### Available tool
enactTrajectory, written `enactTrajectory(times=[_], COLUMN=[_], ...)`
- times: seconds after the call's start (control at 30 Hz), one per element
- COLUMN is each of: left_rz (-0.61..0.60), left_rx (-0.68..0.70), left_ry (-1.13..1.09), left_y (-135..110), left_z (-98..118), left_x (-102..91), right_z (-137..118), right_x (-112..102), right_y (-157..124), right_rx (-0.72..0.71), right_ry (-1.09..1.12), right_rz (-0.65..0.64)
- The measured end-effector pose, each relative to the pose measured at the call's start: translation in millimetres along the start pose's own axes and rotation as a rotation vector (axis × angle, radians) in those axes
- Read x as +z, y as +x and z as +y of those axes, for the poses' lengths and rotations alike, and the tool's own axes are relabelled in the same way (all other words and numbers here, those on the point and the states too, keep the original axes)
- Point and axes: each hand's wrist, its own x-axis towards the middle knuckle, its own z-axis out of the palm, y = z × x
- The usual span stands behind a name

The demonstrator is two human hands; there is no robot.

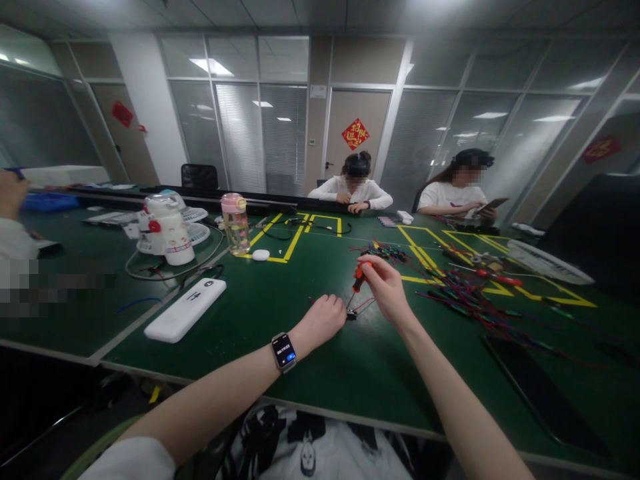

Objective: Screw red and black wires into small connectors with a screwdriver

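My right hand (384,283) is closed around the red-and-black handle of a screwdriver (359,279), whose thin shaft slants down to the left. The tip meets a small black connector (353,315) on the green table, with red wires running out of it. My left hand (326,319) is curled at the connector's left side, fingers pressed together against it; the fingertips are partly hidden. On the left wrist sits a smartwatch (284,352).
Bundles of thin coloured wires (470,293) lie to the right, near a black tablet-like slab (540,387). On the left are a white power bank (186,310), a pink-lidded bottle (234,223) and a white jug (170,230). Two people sit across the table.
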Motion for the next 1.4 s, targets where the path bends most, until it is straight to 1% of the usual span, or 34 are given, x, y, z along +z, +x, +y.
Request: enactTrajectory(times=[0.13,0.27,0.33,0.4,0.53,0.6,0.67,0.77,0.87,1.0,1.13,1.2,1.33,1.4], left_rz=[0.000,0.006,0.012,0.015,0.017,0.027,0.039,0.037,0.017,0.013,0.035,0.037,0.006,-0.008], left_rx=[-0.010,-0.021,-0.053,-0.121,-0.245,-0.275,-0.289,-0.319,-0.368,-0.379,-0.374,-0.373,-0.350,-0.343], left_ry=[0.001,-0.038,-0.094,-0.189,-0.480,-0.631,-0.748,-0.858,-0.946,-1.008,-1.031,-1.021,-0.991,-0.987], left_y=[0.9,1.4,1.3,1.1,2.2,4.0,6.2,8.8,10.0,10.2,10.1,10.2,10.7,10.9], left_z=[0.6,-0.9,-3.2,-6.3,-11.6,-13.1,-14.4,-17.0,-19.8,-21.5,-21.2,-21.4,-23.5,-24.5], left_x=[3.8,3.5,0.7,-2.2,-0.9,3.3,7.9,12.5,15.0,18.4,20.5,20.4,18.2,16.7], right_z=[-3.7,-4.7,-3.8,-2.0,1.9,2.1,0.5,-4.1,-9.0,-11.7,-9.4,-8.1,-8.2,-8.0], right_x=[3.0,5.0,5.2,5.0,3.6,3.0,2.9,4.5,7.1,9.4,8.9,7.8,4.7,3.2], right_y=[0.7,0.1,-0.9,-2.0,-1.9,-1.1,-0.5,-0.9,-1.6,-0.1,1.0,-0.1,-3.3,-4.0], right_rx=[0.021,-0.006,-0.008,-0.010,-0.012,-0.005,0.002,-0.007,-0.028,-0.040,-0.100,-0.097,-0.023,-0.008], right_ry=[0.043,0.041,0.037,0.039,0.036,0.036,0.039,0.046,0.023,-0.040,-0.134,-0.145,-0.051,0.010], right_rz=[-0.060,-0.062,-0.051,-0.039,0.002,0.002,-0.029,-0.065,-0.054,-0.024,0.063,0.090,0.051,0.030])
